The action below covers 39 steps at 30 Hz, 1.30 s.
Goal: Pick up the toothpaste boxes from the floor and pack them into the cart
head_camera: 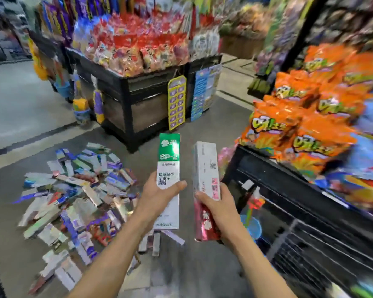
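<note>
Left hand (159, 194) grips green box (168, 168), right hand (215, 208) grips red box (206, 190); swing both right, lay flat in cart (310, 244).

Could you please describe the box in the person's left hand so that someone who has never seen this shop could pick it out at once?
Start at the heap of toothpaste boxes on the grey floor, then look just right of it, where two raised hands each hold one box upright. The left hand grips the green and white toothpaste box. Its green top marked SP-2 sets it apart from the red and white box in the right hand.
</note>
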Tool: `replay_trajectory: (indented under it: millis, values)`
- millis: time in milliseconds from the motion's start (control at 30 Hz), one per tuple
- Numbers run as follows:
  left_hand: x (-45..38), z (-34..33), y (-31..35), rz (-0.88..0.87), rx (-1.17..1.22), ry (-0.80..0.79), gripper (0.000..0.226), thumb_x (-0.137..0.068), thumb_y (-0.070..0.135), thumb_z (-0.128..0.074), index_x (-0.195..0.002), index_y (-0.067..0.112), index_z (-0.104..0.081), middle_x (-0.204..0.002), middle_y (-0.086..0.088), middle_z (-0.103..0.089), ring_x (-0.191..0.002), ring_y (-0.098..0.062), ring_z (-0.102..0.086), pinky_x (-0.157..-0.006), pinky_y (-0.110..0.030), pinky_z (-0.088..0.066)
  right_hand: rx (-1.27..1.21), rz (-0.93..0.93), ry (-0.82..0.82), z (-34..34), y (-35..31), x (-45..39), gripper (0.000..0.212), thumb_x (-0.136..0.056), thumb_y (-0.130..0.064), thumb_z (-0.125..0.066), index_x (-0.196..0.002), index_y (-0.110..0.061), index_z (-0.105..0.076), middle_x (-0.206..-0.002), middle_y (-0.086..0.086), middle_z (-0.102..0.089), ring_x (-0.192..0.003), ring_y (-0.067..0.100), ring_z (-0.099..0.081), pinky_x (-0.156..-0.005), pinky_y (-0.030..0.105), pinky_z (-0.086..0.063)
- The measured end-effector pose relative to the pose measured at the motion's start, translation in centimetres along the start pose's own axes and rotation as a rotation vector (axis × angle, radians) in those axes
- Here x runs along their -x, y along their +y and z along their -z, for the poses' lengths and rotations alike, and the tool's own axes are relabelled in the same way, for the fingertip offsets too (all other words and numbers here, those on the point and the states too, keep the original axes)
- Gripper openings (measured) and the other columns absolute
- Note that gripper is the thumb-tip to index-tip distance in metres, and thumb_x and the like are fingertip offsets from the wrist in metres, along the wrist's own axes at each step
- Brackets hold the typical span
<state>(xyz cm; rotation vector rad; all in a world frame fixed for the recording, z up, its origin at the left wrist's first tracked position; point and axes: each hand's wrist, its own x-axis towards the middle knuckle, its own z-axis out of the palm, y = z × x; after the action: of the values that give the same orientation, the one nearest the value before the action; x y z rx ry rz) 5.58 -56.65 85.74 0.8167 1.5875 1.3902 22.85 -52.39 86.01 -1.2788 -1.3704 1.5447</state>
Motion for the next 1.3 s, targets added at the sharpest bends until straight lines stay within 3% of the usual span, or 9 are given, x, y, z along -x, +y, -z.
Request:
replay_trajectory:
  millis: [300,500,600,733,833,933,1033,1167,1300]
  values:
    - [5.7,-16.0,-4.5,0.064,-0.18,-0.6,0.047,-0.072,0.036,-0.087,-0.112,0.023,-0.065,-0.098,0.001,-0.077,-0.079,-0.011,-0.07,-0.07,-0.03,-0.053,0.033,-0.103,0.681,16.2,7.0,13.9,0.049,-0.072,-0.044,-0.081,-0.113,-0.027,-0.062,-0.107,-0.005,-0.074,-0.094,0.011,-0.071,-0.085,0.038,-0.056]
    - [11.1,-26.9,-7.8,0.061,-0.262,-0.797,0.056,-0.082,0.027,-0.084,-0.125,0.028,-0.047,-0.11,0.01,-0.068,-0.096,-0.01,-0.067,-0.075,-0.026,-0.05,-0.052,-0.22,0.969,27.4,12.8,22.5,0.053,-0.066,-0.051,-0.078,-0.111,-0.027,-0.063,-0.1,0.001,-0.075,-0.091,0.025,-0.072,-0.088,0.058,-0.056]
    - [13.0,-33.3,-9.8,0.064,-0.314,-0.833,0.06,-0.081,0.023,-0.084,-0.127,0.021,-0.046,-0.113,0.001,-0.069,-0.094,-0.014,-0.067,-0.071,-0.026,-0.049,-0.068,-0.27,1.028,33.2,15.1,24.5,0.048,-0.067,-0.048,-0.08,-0.108,-0.027,-0.065,-0.097,0.001,-0.076,-0.088,0.023,-0.073,-0.086,0.054,-0.058]
    - [15.2,-41.7,-12.7,0.058,-0.447,-0.895,0.063,-0.079,0.027,-0.086,-0.127,0.024,-0.046,-0.112,0.006,-0.069,-0.1,-0.012,-0.066,-0.085,-0.032,-0.052,0.063,-0.324,0.973,41.2,16.9,26.1,0.023,-0.084,-0.033,-0.079,-0.101,-0.027,-0.064,-0.098,-0.008,-0.072,-0.076,-0.008,-0.063,-0.063,0.006,-0.044]
    - [16.2,-46.5,-14.5,0.046,-0.56,-0.92,0.059,-0.077,0.029,-0.087,-0.125,0.026,-0.051,-0.109,0.006,-0.071,-0.096,-0.012,-0.069,-0.083,-0.035,-0.055,0.211,-0.389,0.873,46.4,18.7,27.0,0.018,-0.087,-0.031,-0.076,-0.091,-0.033,-0.058,-0.089,-0.021,-0.063,-0.078,-0.009,-0.059,-0.063,0.006,-0.04]
    - [16.3,-50.1,-16.3,0.025,-0.651,-0.894,0.052,-0.081,0.029,-0.084,-0.123,0.026,-0.053,-0.106,0.007,-0.071,-0.09,-0.011,-0.068,-0.073,-0.033,-0.055,0.303,-0.471,0.765,50.7,20.4,26.8,0.021,-0.087,-0.04,-0.073,-0.098,-0.034,-0.056,-0.09,-0.016,-0.062,-0.09,0.014,-0.059,-0.071,0.022,-0.042]
    - [15.3,-52.5,-18.5,0.001,-0.751,-0.947,0.046,-0.087,0.029,-0.078,-0.124,0.03,-0.051,-0.107,0.011,-0.068,-0.09,0.003,-0.063,-0.074,-0.021,-0.051,0.429,-0.436,0.665,54.0,23.4,26.0,0.021,-0.08,-0.042,-0.072,-0.074,-0.03,-0.056,-0.073,-0.012,-0.051,-0.077,0.015,-0.047,-0.065,0.021,-0.038]
    - [12.8,-55.0,-23.2,-0.028,-0.953,-1.024,0.053,-0.083,0.036,-0.08,-0.122,0.031,-0.044,-0.112,0.008,-0.065,-0.096,-0.007,-0.061,-0.078,-0.026,-0.047,0.543,-0.508,0.44,57.0,29.3,24.1,0.028,-0.081,-0.037,-0.074,-0.101,-0.032,-0.055,-0.087,-0.017,-0.045,-0.084,0.012,-0.042,-0.068,0.029,-0.035]
    - [10.1,-56.0,-28.7,-0.008,-1.028,-1.043,0.053,-0.084,0.029,-0.08,-0.12,0.026,-0.04,-0.093,0.014,-0.066,-0.07,0.007,-0.061,-0.054,-0.012,-0.044,0.652,-0.586,0.184,58.8,36.4,21.9,0.061,-0.073,-0.047,-0.068,-0.128,-0.021,-0.056,-0.119,0.0,-0.061,-0.107,0.022,-0.057,-0.083,0.031,-0.045]
